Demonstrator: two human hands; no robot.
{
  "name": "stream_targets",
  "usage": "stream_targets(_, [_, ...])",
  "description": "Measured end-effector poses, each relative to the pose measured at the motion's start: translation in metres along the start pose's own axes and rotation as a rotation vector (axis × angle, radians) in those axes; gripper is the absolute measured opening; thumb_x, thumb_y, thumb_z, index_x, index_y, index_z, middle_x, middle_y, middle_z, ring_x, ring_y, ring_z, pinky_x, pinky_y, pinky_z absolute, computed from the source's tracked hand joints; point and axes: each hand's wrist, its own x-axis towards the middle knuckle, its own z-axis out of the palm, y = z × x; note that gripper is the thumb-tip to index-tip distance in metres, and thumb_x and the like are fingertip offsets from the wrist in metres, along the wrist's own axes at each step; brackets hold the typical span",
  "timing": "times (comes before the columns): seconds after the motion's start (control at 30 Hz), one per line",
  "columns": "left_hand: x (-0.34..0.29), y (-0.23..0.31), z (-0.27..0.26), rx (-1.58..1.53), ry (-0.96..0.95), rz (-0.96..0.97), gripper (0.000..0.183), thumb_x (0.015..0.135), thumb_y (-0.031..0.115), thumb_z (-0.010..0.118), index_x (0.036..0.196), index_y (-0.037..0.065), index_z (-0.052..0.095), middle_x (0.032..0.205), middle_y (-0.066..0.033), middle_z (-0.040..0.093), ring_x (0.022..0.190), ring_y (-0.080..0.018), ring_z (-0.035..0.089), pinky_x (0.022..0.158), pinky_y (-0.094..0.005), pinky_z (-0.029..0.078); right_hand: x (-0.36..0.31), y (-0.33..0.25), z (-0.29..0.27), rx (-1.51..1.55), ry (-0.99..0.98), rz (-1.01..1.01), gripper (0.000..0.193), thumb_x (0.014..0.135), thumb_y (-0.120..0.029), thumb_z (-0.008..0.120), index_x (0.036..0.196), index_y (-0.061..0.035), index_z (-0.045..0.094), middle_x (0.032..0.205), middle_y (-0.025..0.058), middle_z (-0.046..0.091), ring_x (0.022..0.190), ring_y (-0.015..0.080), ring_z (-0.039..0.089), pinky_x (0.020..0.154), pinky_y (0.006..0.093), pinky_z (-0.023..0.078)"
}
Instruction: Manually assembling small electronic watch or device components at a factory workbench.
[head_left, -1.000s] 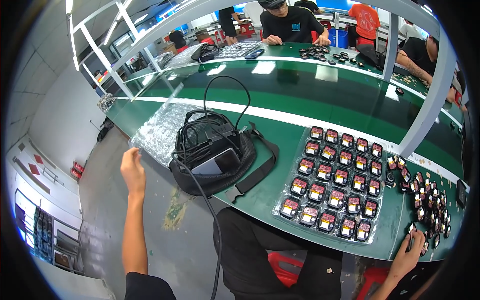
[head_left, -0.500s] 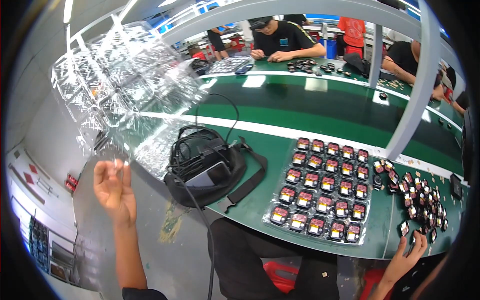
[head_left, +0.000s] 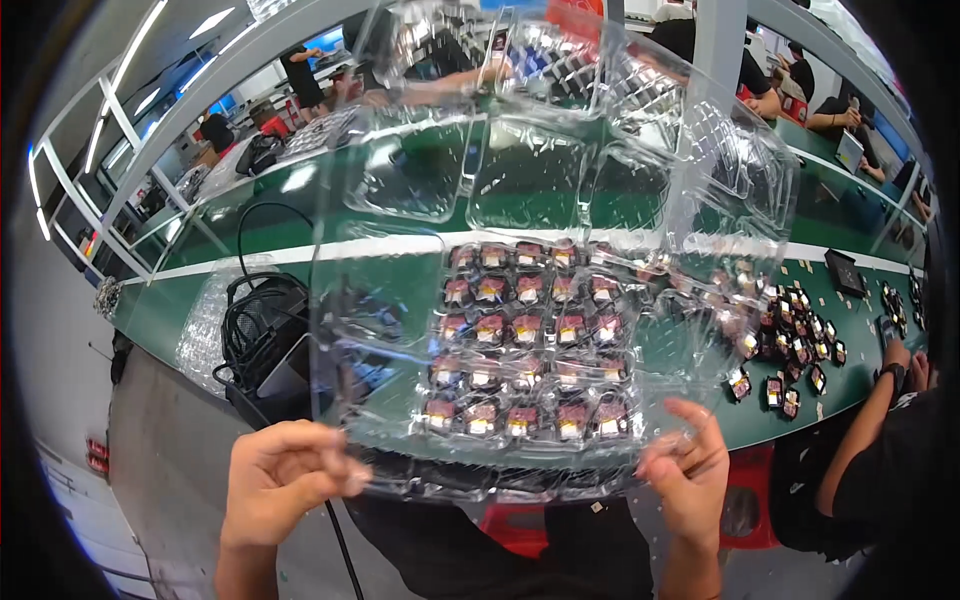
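Both my hands hold up a large, clear plastic blister tray [head_left: 405,175] in front of me. My left hand [head_left: 280,480] pinches its lower left corner, and my right hand [head_left: 690,475] closes on the lower right one. Through the plastic show rows of small black square items [head_left: 527,328] with pink, white and yellow labels, laid out on the green table. The tray beneath them is hard to make out behind the raised one. Glare and motion blur hide parts of the raised tray.
Right of the rows, loose labelled black items [head_left: 795,335] lie in a pile. A black bag with cables [head_left: 265,335] sits at left, beside more clear plastic [head_left: 205,330]. A co-worker's arm [head_left: 855,430] is close on the right, above a red stool [head_left: 745,490].
The clear tray has swung from the far left to in front of me. My right hand has left the pile's near side and taken its right corner. My view has turned right.
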Motion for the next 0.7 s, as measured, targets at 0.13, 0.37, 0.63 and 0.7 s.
stream_targets(0.13, [0.008,-0.010,-0.003,0.450,0.248,0.197,0.043,0.090,-0.002,0.067,0.131,-0.006,0.054,0.122,-0.0143,0.058,0.110,-0.0256,0.065,0.092,-0.0379,0.058,0.009,-0.005,-0.009,-0.127,0.094,0.084,0.066,0.089,-0.002,0.072,0.145,0.0049,0.037,0.085,0.0066,0.068,0.072,0.0071,0.060,0.065,0.0204,0.046])
stream_targets(0.37, [-0.027,-0.040,-0.093,0.380,1.041,0.640,0.031,0.102,0.011,0.054,0.130,-0.002,0.052,0.118,-0.0091,0.058,0.106,-0.0184,0.061,0.087,-0.0333,0.050,0.030,-0.007,0.005,-0.725,0.169,-0.010,0.068,0.084,-0.002,0.075,0.144,0.0020,0.043,0.089,0.0061,0.064,0.071,0.0074,0.056,0.063,0.0233,0.043])
stream_targets(0.63, [-0.121,-0.201,-0.138,0.320,1.496,0.145,0.023,0.102,0.015,0.056,0.123,0.006,0.058,0.103,-0.0007,0.060,0.090,-0.0089,0.057,0.072,-0.0267,0.044,0.038,0.019,0.010,-1.114,0.210,-0.228,0.046,0.082,-0.012,0.077,0.124,-0.0009,0.062,0.089,0.0124,0.056,0.075,0.0270,0.060,0.063,0.0356,0.049])
stream_targets(0.7, [-0.138,-0.231,-0.114,0.448,1.474,0.018,0.013,0.102,0.015,0.056,0.112,0.007,0.061,0.099,0.0001,0.059,0.088,-0.0088,0.056,0.071,-0.0267,0.043,0.037,0.030,0.009,-1.165,0.228,-0.309,0.043,0.081,-0.013,0.078,0.120,-0.0017,0.065,0.090,0.0118,0.056,0.071,0.0258,0.061,0.060,0.0358,0.049])
